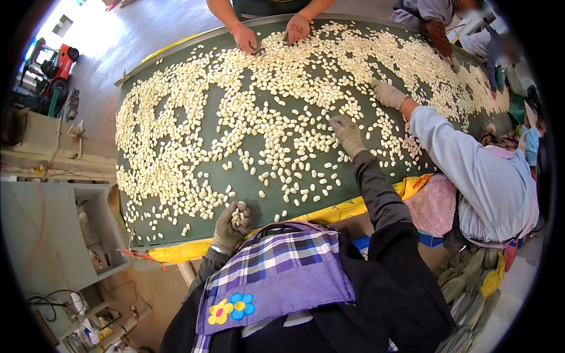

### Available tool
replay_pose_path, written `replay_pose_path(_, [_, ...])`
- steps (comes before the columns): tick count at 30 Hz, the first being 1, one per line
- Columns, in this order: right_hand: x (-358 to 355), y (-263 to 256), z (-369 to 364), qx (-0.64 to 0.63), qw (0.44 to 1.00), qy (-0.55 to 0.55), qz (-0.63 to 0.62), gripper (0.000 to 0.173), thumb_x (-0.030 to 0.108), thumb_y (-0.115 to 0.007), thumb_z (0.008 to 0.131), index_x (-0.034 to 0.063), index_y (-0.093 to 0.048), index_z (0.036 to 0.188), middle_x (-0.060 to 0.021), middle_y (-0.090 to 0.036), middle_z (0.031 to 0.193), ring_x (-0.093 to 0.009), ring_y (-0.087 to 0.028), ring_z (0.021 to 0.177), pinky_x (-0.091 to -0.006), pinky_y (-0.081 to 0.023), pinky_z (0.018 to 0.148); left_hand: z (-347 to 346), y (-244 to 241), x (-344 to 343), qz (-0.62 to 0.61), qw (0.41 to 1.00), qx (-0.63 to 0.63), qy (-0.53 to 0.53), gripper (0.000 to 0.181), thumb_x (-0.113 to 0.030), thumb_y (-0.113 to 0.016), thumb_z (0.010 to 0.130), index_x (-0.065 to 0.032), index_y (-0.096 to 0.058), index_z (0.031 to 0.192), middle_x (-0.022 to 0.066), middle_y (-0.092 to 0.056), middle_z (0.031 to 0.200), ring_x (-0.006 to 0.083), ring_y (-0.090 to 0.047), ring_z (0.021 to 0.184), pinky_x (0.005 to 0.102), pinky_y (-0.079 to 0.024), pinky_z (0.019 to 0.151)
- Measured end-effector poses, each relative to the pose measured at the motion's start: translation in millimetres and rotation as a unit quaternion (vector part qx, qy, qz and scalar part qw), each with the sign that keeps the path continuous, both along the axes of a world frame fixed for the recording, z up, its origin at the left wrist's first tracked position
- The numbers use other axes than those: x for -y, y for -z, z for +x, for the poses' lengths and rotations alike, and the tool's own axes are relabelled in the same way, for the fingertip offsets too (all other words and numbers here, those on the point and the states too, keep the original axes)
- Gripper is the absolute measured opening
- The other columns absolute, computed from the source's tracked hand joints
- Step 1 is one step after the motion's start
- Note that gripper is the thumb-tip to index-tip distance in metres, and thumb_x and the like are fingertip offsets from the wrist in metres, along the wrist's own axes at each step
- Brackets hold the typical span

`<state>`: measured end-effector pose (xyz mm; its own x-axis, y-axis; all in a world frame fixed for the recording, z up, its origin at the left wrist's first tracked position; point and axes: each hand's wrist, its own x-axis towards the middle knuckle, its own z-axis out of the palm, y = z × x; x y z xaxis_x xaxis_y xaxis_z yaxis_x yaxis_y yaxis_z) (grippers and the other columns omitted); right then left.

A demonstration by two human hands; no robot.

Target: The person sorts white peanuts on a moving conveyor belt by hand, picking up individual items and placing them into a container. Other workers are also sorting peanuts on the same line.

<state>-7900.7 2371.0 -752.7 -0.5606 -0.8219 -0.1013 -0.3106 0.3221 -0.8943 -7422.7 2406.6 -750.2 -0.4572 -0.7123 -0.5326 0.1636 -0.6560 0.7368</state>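
Pale white beans (304, 90) lie scattered over a dark green conveyor belt (240, 178), thick in some spots and thin in others. My left hand (231, 227), in a grey-brown glove, is cupped at the near edge with several beans held in its palm. Farther out to the right, my right hand (347, 133) reaches over the belt in a similar glove. Its fingers are bent down among loose beans, and their tips are partly hidden, so whether they pinch a bean is unclear.
Across the belt, a co-worker's gloved hands (298, 28) touch the beans. At right, another person's gloved hand (388, 94) reaches in beside my right arm. More people work at the far right. Yellow sheeting (181, 251) lines the near edge. A red forklift (62, 66) stands at left.
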Motion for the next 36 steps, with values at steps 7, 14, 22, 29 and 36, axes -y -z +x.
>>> replay_pose_path(7, [24, -2, 40, -0.117, 0.982, -0.146, -0.031, 0.023, 0.029, -0.063, 0.094, 0.0128, -0.070, 0.109, -0.0149, -0.073, 0.096, -0.032, -0.069, 0.088, -0.0397, -0.053, 0.083, -15, 14, -7, 0.058, 0.994, -0.087, -0.039, 0.028, -0.031, -0.053, 0.102, -0.0058, -0.065, 0.105, 0.0068, -0.065, 0.093, 0.0155, -0.059, 0.073, 0.0226, -0.044, 0.055])
replay_pose_path(14, [6, -7, 69, -0.179, 0.931, -0.318, 0.033, 0.021, 0.031, -0.058, 0.098, 0.0193, -0.069, 0.111, -0.0142, -0.073, 0.099, -0.034, -0.070, 0.093, -0.0426, -0.054, 0.085, -50, -41, -16, 0.141, 0.978, -0.141, -0.062, 0.024, -0.028, -0.057, 0.098, -0.0069, -0.066, 0.104, 0.0060, -0.066, 0.093, 0.0176, -0.062, 0.074, 0.0251, -0.047, 0.057])
replay_pose_path(22, [-6, 0, 5, -0.178, 0.975, -0.112, 0.070, 0.026, 0.033, -0.058, 0.098, 0.0156, -0.064, 0.117, -0.0163, -0.073, 0.093, -0.037, -0.070, 0.089, -0.0451, -0.053, 0.080, -77, -51, -23, 0.154, 0.969, -0.185, -0.061, 0.031, -0.033, -0.051, 0.105, -0.0040, -0.063, 0.109, 0.0078, -0.062, 0.092, 0.0165, -0.058, 0.072, 0.0230, -0.046, 0.056])
replay_pose_path(29, [14, -17, 10, -0.259, 0.943, -0.161, 0.136, 0.029, 0.033, -0.059, 0.097, 0.0106, -0.058, 0.115, -0.0165, -0.073, 0.092, -0.038, -0.069, 0.088, -0.0476, -0.053, 0.079, -98, -53, -29, 0.139, 0.971, -0.185, -0.062, 0.031, -0.031, -0.049, 0.106, -0.0022, -0.061, 0.108, 0.0082, -0.061, 0.090, 0.0160, -0.058, 0.071, 0.0251, -0.050, 0.062])
replay_pose_path(36, [-1, -11, -3, -0.201, 0.955, -0.214, 0.043, 0.024, 0.030, -0.061, 0.095, 0.0084, -0.060, 0.106, -0.0144, -0.071, 0.085, -0.032, -0.069, 0.081, -0.0417, -0.053, 0.073, -120, -48, -40, 0.072, 0.986, -0.134, -0.072, 0.032, -0.033, -0.053, 0.104, -0.0023, -0.062, 0.108, 0.0091, -0.063, 0.093, 0.0156, -0.058, 0.070, 0.0187, -0.048, 0.054])
